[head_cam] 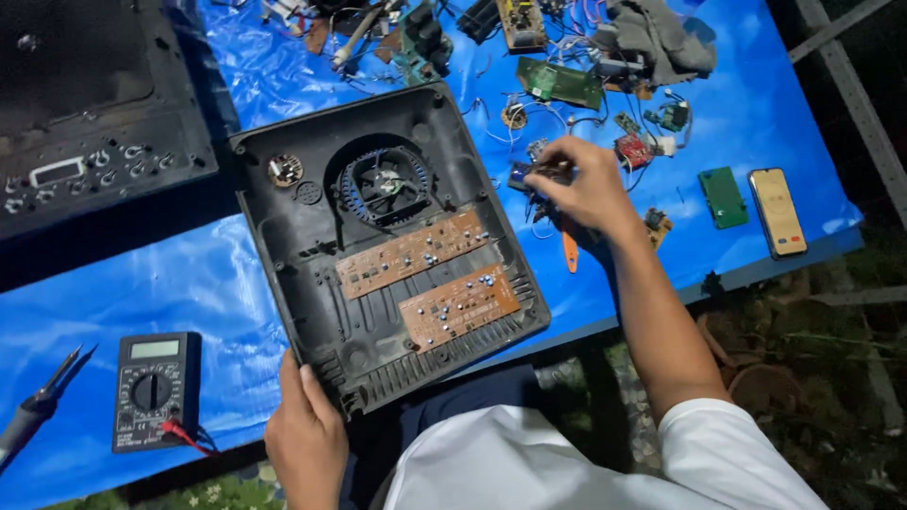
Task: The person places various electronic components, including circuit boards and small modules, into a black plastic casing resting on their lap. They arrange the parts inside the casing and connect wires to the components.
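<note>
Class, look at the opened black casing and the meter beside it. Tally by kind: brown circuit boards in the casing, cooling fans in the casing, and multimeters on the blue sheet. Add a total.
Brown circuit boards: 2
Cooling fans: 1
Multimeters: 1
Total: 4

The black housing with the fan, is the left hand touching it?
Touching. The head view shows the left hand gripping the near corner of the black housing, thumb lying on its rim.

The left hand (304,436) lies low at the near edge of the table, fingers curled in a grip, thumb on top. The right arm stretches forward, bare to a white sleeve, its right hand (584,184) palm down, fingertips pinched together further back toward the right.
</note>
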